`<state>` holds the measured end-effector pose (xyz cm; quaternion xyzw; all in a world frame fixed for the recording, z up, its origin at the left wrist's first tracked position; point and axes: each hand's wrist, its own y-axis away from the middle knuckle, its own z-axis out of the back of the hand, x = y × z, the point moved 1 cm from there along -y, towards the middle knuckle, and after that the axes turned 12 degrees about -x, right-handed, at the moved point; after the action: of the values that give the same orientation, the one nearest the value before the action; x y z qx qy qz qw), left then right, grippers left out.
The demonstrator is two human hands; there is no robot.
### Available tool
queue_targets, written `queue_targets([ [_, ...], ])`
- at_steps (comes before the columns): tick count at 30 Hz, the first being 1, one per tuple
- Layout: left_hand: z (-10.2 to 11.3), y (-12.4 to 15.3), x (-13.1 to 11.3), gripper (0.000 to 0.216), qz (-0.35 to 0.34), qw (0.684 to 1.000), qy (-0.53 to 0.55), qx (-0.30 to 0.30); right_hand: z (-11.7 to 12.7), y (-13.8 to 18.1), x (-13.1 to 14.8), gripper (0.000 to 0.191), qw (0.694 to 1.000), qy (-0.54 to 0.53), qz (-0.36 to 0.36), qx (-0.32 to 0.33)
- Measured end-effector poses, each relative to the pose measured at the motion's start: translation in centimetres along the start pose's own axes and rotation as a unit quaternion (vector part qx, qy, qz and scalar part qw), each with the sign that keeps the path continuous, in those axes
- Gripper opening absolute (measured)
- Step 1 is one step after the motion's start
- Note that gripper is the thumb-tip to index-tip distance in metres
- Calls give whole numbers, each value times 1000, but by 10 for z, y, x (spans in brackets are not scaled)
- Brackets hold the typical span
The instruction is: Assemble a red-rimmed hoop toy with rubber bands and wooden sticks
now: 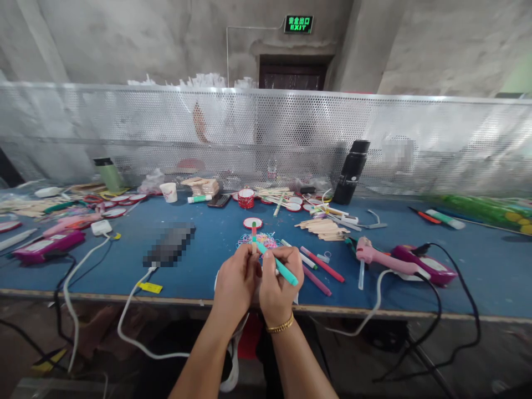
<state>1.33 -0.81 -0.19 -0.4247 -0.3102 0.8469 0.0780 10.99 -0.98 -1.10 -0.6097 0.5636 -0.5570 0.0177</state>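
My left hand [236,277] is closed around the lower part of a wooden craft stick [254,234], held upright; its top end is coloured green with red below. In my right hand [280,282] a turquoise marker pen [287,273] is gripped, its tip at the stick's coloured part. Behind the hands lies a heap of thin pastel strings or bands [270,240]. A white disc with a red rim [252,223] rests just beyond it. To the right of my right hand lie a red marker [328,267], a purple marker [316,281] and a white one with a green end.
Loose craft sticks [324,228] lie right of centre. A pink glue gun [386,259] with cables sits at the right, and a black bottle [351,173] stands behind. At the left are a blurred-out phone [170,245] on a white cable and a paper cup [169,192].
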Motion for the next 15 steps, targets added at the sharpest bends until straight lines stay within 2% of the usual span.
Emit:
queue_targets([
  [2,0,0,0,20,-1,1000,1,1,0,1,0,14,1000,2,1,4],
  [7,0,0,0,22,4,1000,9,1,1,3,1,13,998,16,6,-54],
  [15,1,-4,4,27,27,998,53,4,3,-2,10,11,999,24,2,-45],
])
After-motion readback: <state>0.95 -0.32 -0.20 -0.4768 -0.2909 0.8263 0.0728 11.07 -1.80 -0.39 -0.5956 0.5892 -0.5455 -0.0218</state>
